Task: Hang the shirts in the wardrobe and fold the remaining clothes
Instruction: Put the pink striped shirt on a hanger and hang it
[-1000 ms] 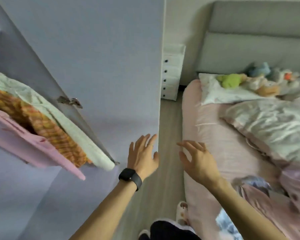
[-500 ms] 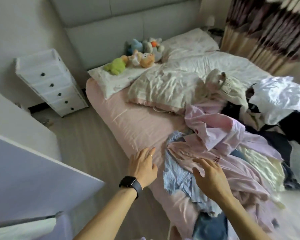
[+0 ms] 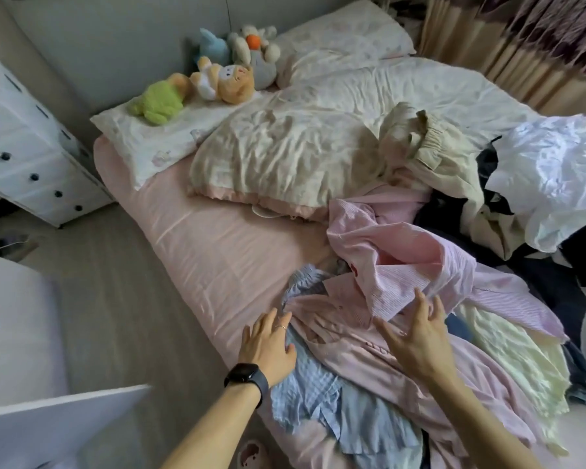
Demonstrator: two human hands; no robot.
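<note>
At lower centre the left hand (image 3: 268, 348) lies spread over the edge of a light blue checked shirt (image 3: 345, 401), gripping nothing. Just right of it the right hand (image 3: 416, 343) hovers, fingers (image 3: 422, 304) splayed and empty, over a pale pink shirt (image 3: 349, 343), its tips near a striped pink shirt (image 3: 403, 262). All three shirts lie in the clothes heap on the right half of the bed (image 3: 217, 252). Plush toys (image 3: 224, 79) lie at upper centre.

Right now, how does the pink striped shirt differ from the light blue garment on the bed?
Colour: the pink striped shirt has fine pink stripes; the light blue garment has small blue checks. Position: the pink striped shirt is heaped on top of other clothes; the light blue garment lies at the edge of the bed, partly covered. Both are crumpled.
</note>
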